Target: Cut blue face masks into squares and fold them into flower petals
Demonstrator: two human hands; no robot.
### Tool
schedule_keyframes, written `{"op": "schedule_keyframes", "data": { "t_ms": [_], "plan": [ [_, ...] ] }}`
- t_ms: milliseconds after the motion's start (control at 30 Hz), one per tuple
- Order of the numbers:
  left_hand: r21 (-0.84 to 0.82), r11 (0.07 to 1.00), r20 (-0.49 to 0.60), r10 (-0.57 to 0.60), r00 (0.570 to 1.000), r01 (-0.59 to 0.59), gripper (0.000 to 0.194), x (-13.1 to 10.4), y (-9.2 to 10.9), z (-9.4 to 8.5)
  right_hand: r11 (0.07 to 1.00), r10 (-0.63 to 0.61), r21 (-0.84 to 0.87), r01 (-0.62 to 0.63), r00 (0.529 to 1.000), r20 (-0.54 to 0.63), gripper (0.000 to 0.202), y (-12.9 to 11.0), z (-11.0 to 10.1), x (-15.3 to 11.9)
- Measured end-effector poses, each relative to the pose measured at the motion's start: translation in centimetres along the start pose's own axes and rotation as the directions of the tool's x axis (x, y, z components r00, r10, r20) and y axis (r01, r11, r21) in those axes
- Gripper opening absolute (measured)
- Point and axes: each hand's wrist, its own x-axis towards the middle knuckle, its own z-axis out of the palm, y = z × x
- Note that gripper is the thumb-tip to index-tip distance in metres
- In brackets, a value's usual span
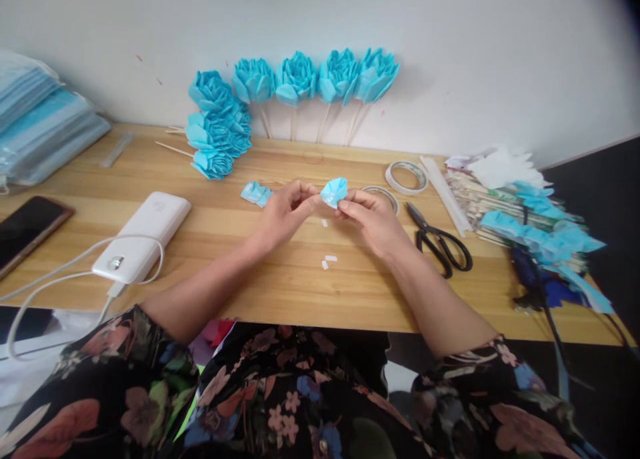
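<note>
Over wooden tabletop (270, 282), back from front edge: blue folded petal (335, 191).
In fingertip pinch of left hand (287, 207) and right hand (371, 218); likely light, crushable; grip edges.

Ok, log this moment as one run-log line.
left hand: at left edge of blue piece | right hand: pinching it | scissors: on table, right of right hand | blue flowers: beyond hands

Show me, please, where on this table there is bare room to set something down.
Bare wood lies between the white power bank and the left hand, and a smaller patch between the phone and the clear strip. In the middle, small white scraps interrupt the wood. The right side is crowded with scissors, tape rolls and blue pleated strips.
</note>
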Motion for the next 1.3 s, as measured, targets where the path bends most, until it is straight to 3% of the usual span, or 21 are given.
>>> {"op": "schedule_keyframes", "data": {
  "t_ms": [167, 433, 567, 667, 733, 800, 933, 1000, 1067, 1167, 1300],
  "plan": [
    [-0.085, 0.990, 0.088, -0.102, 0.991, 0.109, 0.010, 0.3, 0.5, -0.4, 1.000, -0.010, -0.020, 0.011, 1.000, 0.027, 0.017, 0.3, 0.0, -0.2],
    [-0.083, 0.981, 0.016, -0.177, 0.984, 0.178, 0.012, 0.4, -0.1, -0.3, 0.999, -0.021, 0.027, 0.020, 0.999, 0.033, 0.015, -0.1, 0.1, -0.1],
    [0.026, 0.991, 0.022, -0.135, 0.991, 0.135, 0.022, 0.5, 0.5, -0.9, 0.999, -0.045, -0.010, 0.045, 0.996, -0.075, 0.013, -0.1, 0.3, 0.0],
    [0.209, 0.976, -0.040, -0.053, 0.998, 0.060, 0.030, 1.1, 1.4, -2.6, 0.998, -0.069, -0.006, 0.069, 0.986, -0.150, 0.014, 0.1, 0.1, 0.2],
    [0.405, 0.915, -0.060, 0.032, 0.998, -0.005, 0.030, 1.8, 2.0, -4.1, 0.998, -0.062, 0.016, 0.065, 0.983, -0.171, 0.014, 0.1, -0.1, 0.3],
    [0.629, 0.774, 0.027, 0.076, 0.997, -0.076, 0.024, 2.7, 2.6, -5.3, 0.998, -0.057, 0.020, 0.061, 0.981, -0.187, 0.014, 0.1, -0.3, 0.4],
    [0.887, 0.432, 0.194, -0.025, 0.981, -0.164, 0.023, 4.7, 3.1, -6.3, 0.997, -0.068, 0.016, 0.072, 0.981, -0.184, 0.013, -0.2, -0.2, 0.4],
    [0.926, 0.325, 0.234, -0.102, 0.967, -0.190, 0.026, 5.7, 2.7, -6.3, 0.996, -0.076, 0.029, 0.083, 0.982, -0.173, 0.013, -0.2, -0.1, 0.3],
    [0.926, 0.294, 0.295, -0.174, 0.940, -0.236, 0.027, 6.6, 1.9, -6.2, 0.995, -0.085, 0.037, 0.092, 0.983, -0.161, 0.013, -0.1, 0.0, 0.3],
    [0.900, 0.343, 0.369, -0.273, 0.889, -0.268, 0.021, 7.4, 0.5, -6.5, 0.996, -0.085, 0.018, 0.089, 0.986, -0.145, 0.013, 0.2, 0.0, 0.3],
    [0.867, 0.388, 0.430, -0.268, 0.862, -0.312, 0.016, 7.4, -0.8, -7.2, 0.997, -0.076, -0.022, 0.074, 0.989, -0.124, 0.015, 0.5, 0.0, 0.4]
  ]
}}
